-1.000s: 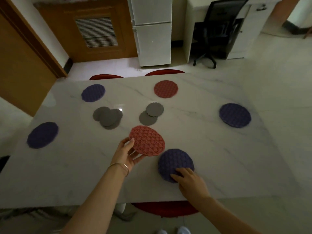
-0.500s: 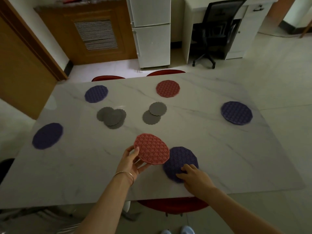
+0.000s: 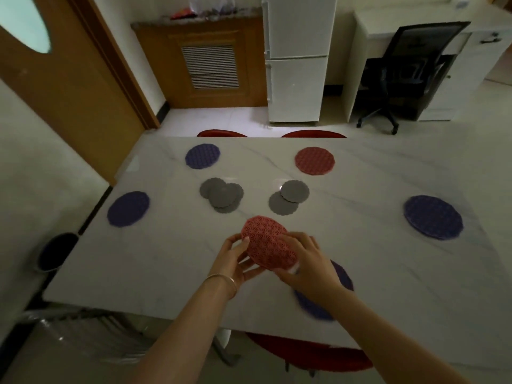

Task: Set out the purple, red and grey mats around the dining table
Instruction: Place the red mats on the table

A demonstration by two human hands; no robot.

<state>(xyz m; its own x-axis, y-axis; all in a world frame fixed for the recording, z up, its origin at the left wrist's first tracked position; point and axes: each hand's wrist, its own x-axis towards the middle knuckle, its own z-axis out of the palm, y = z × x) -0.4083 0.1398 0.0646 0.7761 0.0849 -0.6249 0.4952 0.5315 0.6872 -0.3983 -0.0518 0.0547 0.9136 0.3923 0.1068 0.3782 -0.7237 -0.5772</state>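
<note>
Above the white marble table (image 3: pixel 374 286), both hands hold a tilted red mat (image 3: pixel 267 242): my left hand (image 3: pixel 235 259) grips its left edge and my right hand (image 3: pixel 307 264) its right edge. Under my right forearm a purple mat (image 3: pixel 342 275) lies near the front edge, partly hidden. More purple mats lie at the left (image 3: pixel 128 208), back left (image 3: pixel 202 156) and right (image 3: pixel 432 217). A second red mat (image 3: pixel 314 161) lies at the back. Two clusters of grey mats (image 3: pixel 221 194) (image 3: pixel 289 196) overlap mid-table.
Red stools stand at the table's far side (image 3: pixel 313 133) and below the near edge (image 3: pixel 307 353). A dark bin (image 3: pixel 56 250) sits left of the table. Beyond are a white fridge (image 3: pixel 297 59), a black office chair (image 3: pixel 404 76) and a wooden door (image 3: pixel 55 79).
My right hand left the near purple mat and took hold of the red mat's right edge. The red mat stayed raised in my left hand.
</note>
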